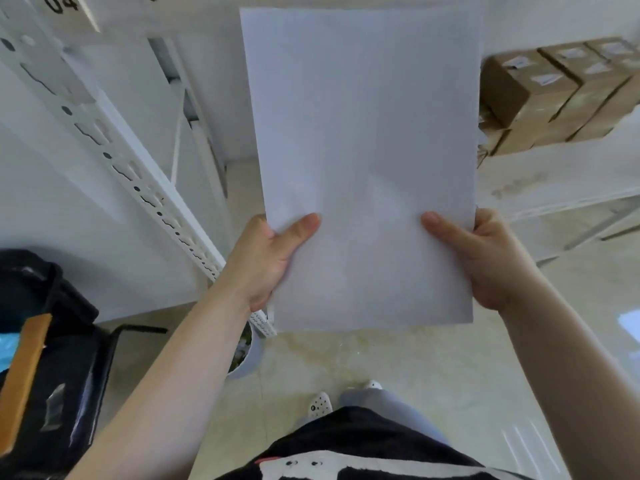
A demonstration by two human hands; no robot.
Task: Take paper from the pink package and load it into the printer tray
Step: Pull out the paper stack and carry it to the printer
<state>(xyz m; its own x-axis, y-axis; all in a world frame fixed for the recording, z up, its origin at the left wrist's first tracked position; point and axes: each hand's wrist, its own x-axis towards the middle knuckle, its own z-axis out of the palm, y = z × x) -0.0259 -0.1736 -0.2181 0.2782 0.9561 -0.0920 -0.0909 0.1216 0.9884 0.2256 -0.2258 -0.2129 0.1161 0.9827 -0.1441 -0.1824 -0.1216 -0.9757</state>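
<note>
A stack of white paper [363, 140] fills the middle of the view, held upright in front of me above the floor. My left hand [266, 258] grips its lower left edge with the thumb on the front face. My right hand [485, 258] grips the lower right edge the same way. Neither the pink package nor the printer tray is in view.
White slotted metal shelving [114, 147] runs along the left. Brown cardboard boxes [554, 95] sit on a shelf at the upper right. A black chair with a wooden armrest [31, 372] stands at the lower left, and a small white bin [247, 355] rests on the tiled floor [433, 368].
</note>
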